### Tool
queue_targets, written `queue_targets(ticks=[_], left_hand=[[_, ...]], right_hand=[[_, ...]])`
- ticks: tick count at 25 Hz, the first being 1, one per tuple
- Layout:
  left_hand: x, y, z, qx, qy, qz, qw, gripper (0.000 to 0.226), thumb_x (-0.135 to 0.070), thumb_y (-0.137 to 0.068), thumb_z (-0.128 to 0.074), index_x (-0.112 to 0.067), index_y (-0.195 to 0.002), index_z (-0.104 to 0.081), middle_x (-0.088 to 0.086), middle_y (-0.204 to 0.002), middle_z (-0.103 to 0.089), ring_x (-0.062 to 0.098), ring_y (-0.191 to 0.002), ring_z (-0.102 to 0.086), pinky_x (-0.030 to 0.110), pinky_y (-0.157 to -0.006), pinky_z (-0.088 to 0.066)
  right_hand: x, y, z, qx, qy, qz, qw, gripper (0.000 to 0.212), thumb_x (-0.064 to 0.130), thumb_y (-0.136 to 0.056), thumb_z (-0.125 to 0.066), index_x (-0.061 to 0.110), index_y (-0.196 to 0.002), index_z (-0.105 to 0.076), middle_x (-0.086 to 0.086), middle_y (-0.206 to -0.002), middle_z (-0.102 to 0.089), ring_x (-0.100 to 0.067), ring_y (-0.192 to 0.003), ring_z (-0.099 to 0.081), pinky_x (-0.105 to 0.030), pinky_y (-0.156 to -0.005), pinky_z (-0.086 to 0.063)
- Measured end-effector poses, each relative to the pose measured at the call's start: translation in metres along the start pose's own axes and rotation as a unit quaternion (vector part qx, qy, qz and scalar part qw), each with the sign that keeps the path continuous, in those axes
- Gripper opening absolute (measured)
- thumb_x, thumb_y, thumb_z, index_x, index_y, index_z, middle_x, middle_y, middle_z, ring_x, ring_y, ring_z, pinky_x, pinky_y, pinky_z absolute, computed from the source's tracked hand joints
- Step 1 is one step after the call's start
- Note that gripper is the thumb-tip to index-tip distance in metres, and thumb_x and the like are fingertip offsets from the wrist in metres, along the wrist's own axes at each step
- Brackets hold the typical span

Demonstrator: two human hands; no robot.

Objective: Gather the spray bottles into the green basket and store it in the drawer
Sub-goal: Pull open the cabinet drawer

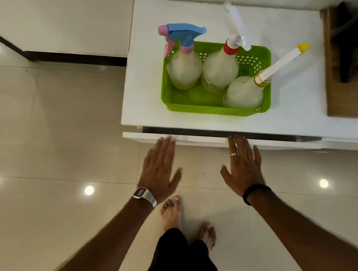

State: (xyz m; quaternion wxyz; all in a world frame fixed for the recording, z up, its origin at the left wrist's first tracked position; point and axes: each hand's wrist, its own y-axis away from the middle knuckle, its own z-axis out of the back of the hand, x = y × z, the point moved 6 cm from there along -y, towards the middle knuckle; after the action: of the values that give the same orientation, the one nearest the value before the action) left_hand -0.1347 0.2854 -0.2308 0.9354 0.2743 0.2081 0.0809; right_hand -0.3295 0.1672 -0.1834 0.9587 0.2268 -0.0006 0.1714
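A green basket (195, 107) stands on the white cabinet top (148, 78). Three spray bottles stand upright in it: one with a blue and pink trigger (185, 69) at the left, one with a red collar and white trigger (221, 69) in the middle, one with a yellow-tipped white nozzle (245, 92) at the front right. Below the top, the white drawer front (201, 139) sits slightly out, a dark gap showing behind it. My left hand (158, 168) and right hand (242, 165) are flat, fingers spread, fingertips at the drawer front. Neither holds anything.
A wooden surface with a dark object (346, 60) borders the cabinet on the right. Glossy beige floor tiles (57, 133) stretch to the left and below, with a dark skirting (73, 58) along the wall. My bare feet (173, 214) stand in front of the drawer.
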Motion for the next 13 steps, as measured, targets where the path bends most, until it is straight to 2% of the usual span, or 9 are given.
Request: queue_targets(ticks=[1, 2, 4, 7, 10, 13], left_hand=[[-0.015, -0.001, 0.022, -0.100, -0.042, -0.083, 0.991, 0.078, -0.040, -0.096, -0.046, -0.008, -0.159, -0.015, -0.007, -0.170, -0.003, 0.030, -0.155, -0.019, 0.050, -0.124, -0.024], [-0.019, -0.008, 0.046, -0.138, -0.083, -0.125, 0.979, 0.084, -0.044, -0.092, -0.049, -0.007, -0.159, -0.016, 0.006, -0.170, -0.013, 0.030, -0.156, -0.017, 0.052, -0.124, -0.026], [-0.021, -0.014, 0.054, -0.122, -0.144, -0.104, 0.977, 0.091, -0.048, -0.089, -0.050, -0.007, -0.160, -0.010, 0.015, -0.169, -0.009, 0.033, -0.157, -0.010, 0.053, -0.125, -0.020], [-0.031, -0.022, 0.041, -0.061, -0.156, -0.056, 0.984, 0.094, -0.052, -0.092, -0.047, -0.009, -0.160, 0.002, 0.015, -0.170, 0.000, 0.036, -0.157, 0.000, 0.056, -0.126, -0.012], [-0.041, -0.020, 0.054, -0.046, -0.162, -0.034, 0.985, 0.092, -0.054, -0.091, -0.047, -0.009, -0.159, -0.005, 0.015, -0.166, -0.014, 0.037, -0.154, -0.012, 0.057, -0.124, -0.015], [-0.051, 0.000, 0.042, -0.030, -0.153, 0.000, 0.988, 0.092, -0.055, -0.093, -0.045, -0.008, -0.159, -0.002, 0.016, -0.165, -0.014, 0.037, -0.154, -0.012, 0.055, -0.124, -0.018]], right_hand=[[-0.001, -0.005, 0.000, 0.002, 0.001, -0.001, 1.000, 0.088, 0.039, -0.087, -0.059, 0.011, -0.159, -0.015, -0.012, -0.164, -0.018, -0.028, -0.153, -0.013, -0.056, -0.123, -0.010], [-0.002, -0.009, 0.001, 0.004, 0.000, -0.002, 1.000, 0.086, 0.040, -0.087, -0.059, 0.010, -0.157, -0.019, -0.013, -0.160, -0.024, -0.029, -0.151, -0.017, -0.057, -0.123, -0.010], [-0.002, -0.016, 0.003, 0.007, -0.008, -0.002, 1.000, 0.079, 0.042, -0.087, -0.059, 0.010, -0.153, -0.028, -0.013, -0.150, -0.035, -0.032, -0.145, -0.026, -0.057, -0.122, -0.013], [-0.001, -0.013, 0.005, 0.012, -0.024, 0.012, 1.000, 0.074, 0.042, -0.089, -0.057, 0.009, -0.151, -0.032, -0.014, -0.148, -0.037, -0.033, -0.143, -0.028, -0.055, -0.122, -0.017], [-0.006, 0.002, 0.003, 0.032, -0.036, 0.040, 0.998, 0.077, 0.041, -0.092, -0.054, 0.010, -0.156, -0.023, -0.013, -0.156, -0.029, -0.031, -0.148, -0.022, -0.052, -0.123, -0.017], [-0.007, 0.025, -0.006, 0.053, -0.054, 0.058, 0.995, 0.079, 0.039, -0.094, -0.052, 0.013, -0.159, -0.014, -0.011, -0.163, -0.021, -0.028, -0.153, -0.013, -0.052, -0.124, -0.014]])
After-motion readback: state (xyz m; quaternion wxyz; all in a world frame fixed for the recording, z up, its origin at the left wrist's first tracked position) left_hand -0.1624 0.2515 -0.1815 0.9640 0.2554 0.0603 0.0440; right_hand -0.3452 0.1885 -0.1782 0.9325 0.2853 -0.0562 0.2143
